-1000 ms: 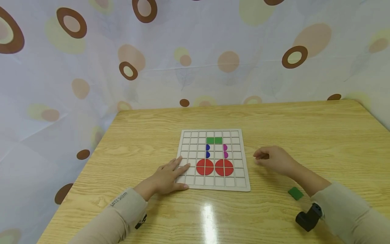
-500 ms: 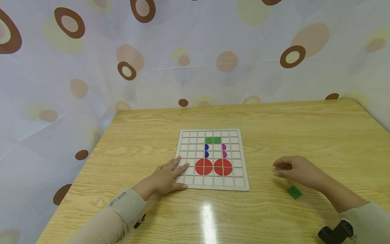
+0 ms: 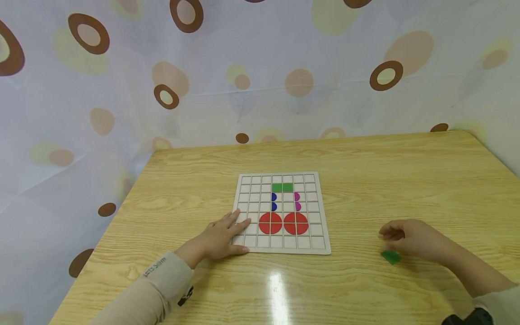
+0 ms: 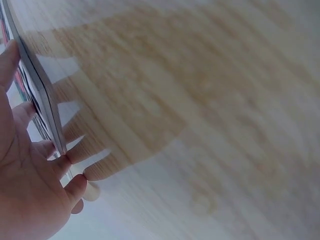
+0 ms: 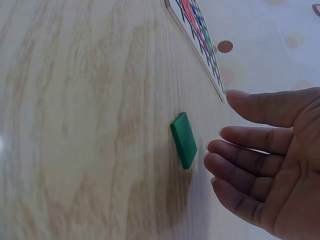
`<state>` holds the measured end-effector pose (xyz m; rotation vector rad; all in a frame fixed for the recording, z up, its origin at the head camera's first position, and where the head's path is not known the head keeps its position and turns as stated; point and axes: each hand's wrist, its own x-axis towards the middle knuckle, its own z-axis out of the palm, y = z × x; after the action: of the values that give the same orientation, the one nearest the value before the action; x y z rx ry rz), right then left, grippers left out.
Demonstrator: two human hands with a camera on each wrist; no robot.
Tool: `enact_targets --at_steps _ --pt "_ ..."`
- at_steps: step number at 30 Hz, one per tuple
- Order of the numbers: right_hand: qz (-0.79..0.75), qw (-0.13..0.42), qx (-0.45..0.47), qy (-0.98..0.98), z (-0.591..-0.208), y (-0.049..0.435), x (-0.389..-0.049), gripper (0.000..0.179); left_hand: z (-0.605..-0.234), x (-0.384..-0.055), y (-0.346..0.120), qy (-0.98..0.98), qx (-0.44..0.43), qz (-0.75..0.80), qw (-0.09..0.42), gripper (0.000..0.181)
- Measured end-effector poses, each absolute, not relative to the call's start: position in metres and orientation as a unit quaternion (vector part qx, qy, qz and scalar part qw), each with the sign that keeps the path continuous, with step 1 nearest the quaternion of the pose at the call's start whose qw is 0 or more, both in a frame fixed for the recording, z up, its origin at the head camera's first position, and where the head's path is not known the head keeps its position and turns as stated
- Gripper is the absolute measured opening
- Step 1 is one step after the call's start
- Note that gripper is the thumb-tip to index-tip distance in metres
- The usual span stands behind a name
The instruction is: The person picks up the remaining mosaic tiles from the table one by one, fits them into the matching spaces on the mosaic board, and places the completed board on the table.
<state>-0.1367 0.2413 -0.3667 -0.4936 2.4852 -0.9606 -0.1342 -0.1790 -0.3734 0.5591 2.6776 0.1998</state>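
Note:
A white grid board (image 3: pixel 252 243) lies on the table with coloured pieces set in its squares. Two green squares (image 3: pixel 282 187) sit near the top, blue half-circles (image 3: pixel 274 201) and magenta half-circles (image 3: pixel 298 201) below them, then two red circles (image 3: pixel 270 223) made of quarters. My left hand (image 3: pixel 221 237) rests spread over the board's left edge, its fingers straight. A loose green square tile (image 5: pixel 184 141) lies flat on the table right of the board. Just above it hovers my right hand (image 3: pixel 414 239), fingers loosely bent and holding nothing; in the right wrist view a gap shows between fingertips and tile.
The wood-grain table (image 3: pixel 345 289) runs back to a white curtain (image 3: pixel 268 45) printed with brown and beige circles. A bright light reflection lies on the tabletop in front of the board.
My right hand has moved right and toward me, away from the board's side, and now partly covers the loose green tile. The left hand stays on the board.

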Motion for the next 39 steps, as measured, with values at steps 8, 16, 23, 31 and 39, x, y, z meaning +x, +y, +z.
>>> enact_targets --at_steps 8,16,23,31,39 --pt "-0.326 0.214 -0.173 0.905 -0.373 0.248 -0.131 0.050 -0.375 -0.135 -0.180 0.956 0.202 0.074 0.198 0.069" --pt "-0.308 0.195 -0.190 0.912 -0.378 0.246 -0.127 0.041 -0.376 -0.135 -0.180 0.957 0.202 0.073 0.193 0.069" --pt "-0.300 0.178 -0.195 0.917 -0.380 0.244 -0.127 0.032 -0.377 -0.134 -0.180 0.957 0.198 0.073 0.197 0.070" --pt "-0.290 0.170 -0.202 0.920 -0.382 0.242 -0.127 0.031 -0.377 -0.133 -0.180 0.958 0.193 0.075 0.199 0.069" --pt "-0.282 0.164 -0.196 0.925 -0.382 0.240 -0.125 0.031 -0.377 -0.134 -0.180 0.957 0.195 0.078 0.199 0.070"
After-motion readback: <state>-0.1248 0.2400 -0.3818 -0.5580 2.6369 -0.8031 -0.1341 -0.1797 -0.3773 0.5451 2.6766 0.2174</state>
